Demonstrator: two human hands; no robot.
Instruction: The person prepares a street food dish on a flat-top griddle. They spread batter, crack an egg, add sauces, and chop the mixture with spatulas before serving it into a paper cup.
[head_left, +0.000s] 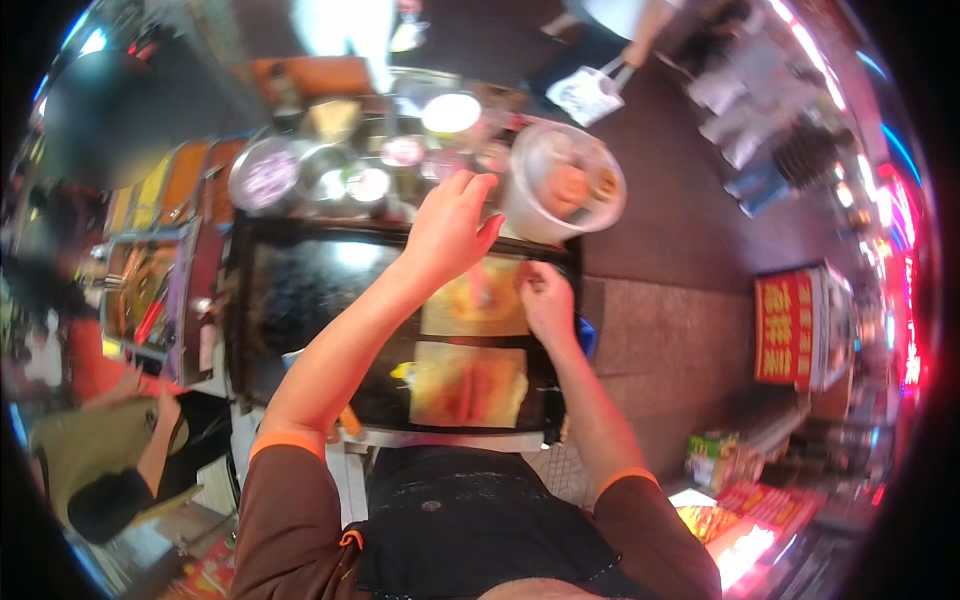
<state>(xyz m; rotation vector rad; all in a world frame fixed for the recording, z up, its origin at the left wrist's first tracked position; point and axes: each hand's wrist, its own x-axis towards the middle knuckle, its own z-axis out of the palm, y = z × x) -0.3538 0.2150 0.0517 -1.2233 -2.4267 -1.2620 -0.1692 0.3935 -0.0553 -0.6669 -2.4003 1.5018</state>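
A dark flat griddle (315, 300) lies before me with two square sheets of yellowish pancake on its right half. The nearer pancake (435, 390) carries reddish sauce and reddish strips (471, 394). On the farther pancake (442, 311) is a pinkish strip (475, 289) with an orange-brown smear around it. My left hand (450, 229) reaches past the griddle's back edge towards the small bowls, thumb and fingers apart, with nothing seen in it. My right hand (547, 300) hangs at the right edge of the farther pancake, fingers curled; whether it pinches anything is unclear.
Behind the griddle stand metal bowls (264, 176) of toppings and a tall whitish tub (517, 187) with orange and pale packs. A food tray (139, 292) with a red-handled utensil sits left. Another person's arm (161, 427) is at lower left. Passers-by, one carrying a white bag (585, 96), are beyond.
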